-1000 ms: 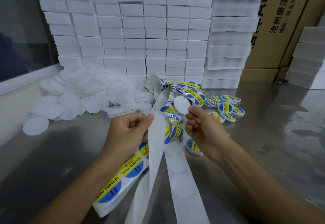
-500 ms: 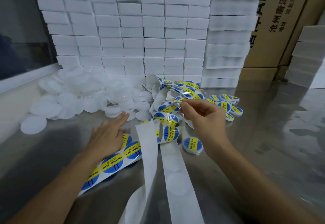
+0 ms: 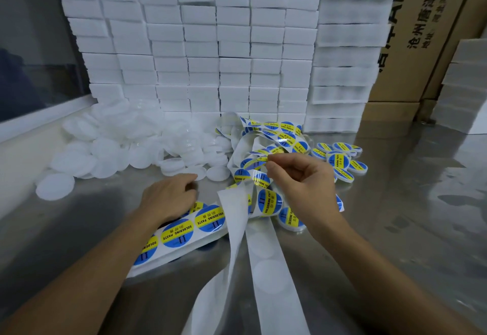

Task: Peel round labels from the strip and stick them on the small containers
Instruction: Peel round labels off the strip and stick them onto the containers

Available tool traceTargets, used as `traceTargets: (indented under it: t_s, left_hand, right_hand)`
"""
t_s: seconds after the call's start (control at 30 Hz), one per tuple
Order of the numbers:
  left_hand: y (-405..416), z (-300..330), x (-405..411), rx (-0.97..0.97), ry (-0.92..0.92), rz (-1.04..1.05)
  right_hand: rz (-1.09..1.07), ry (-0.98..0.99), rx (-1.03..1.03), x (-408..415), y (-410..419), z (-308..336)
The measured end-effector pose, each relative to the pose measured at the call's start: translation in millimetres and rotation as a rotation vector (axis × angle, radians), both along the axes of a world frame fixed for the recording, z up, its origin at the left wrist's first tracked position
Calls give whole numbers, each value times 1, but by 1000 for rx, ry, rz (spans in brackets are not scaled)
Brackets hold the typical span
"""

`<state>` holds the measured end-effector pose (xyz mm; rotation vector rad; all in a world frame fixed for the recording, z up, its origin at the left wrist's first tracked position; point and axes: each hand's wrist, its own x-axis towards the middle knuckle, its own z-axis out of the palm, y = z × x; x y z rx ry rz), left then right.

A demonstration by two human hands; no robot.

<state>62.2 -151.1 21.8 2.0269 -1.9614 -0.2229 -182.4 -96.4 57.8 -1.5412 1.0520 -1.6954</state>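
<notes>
Steel table [image 3: 395,216] bare at right; left hand [image 3: 168,197] presses label strip [image 3: 184,229], right hand [image 3: 300,176] pinches a label [image 3: 259,162].

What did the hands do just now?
The left hand let go of the backing paper and dropped onto the label strip. The right hand put its white lid down and now pinches a label. The lids and boxes stayed put.
</notes>
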Motion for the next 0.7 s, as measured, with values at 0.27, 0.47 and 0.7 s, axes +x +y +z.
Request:
traceTargets:
  t_s: [0.27,0.47,0.7]
  left_hand:
    - [-5,-9,8,-268,261,124]
    - [7,1,2,-436,368,175]
    - [39,36,-38,-361,993,-27]
  right_hand:
    - [-39,86,-42,-1,0,-1]
    - [-86,90,-41,-1,0,-3]
    - [-50,134,-16,2,2,-5]
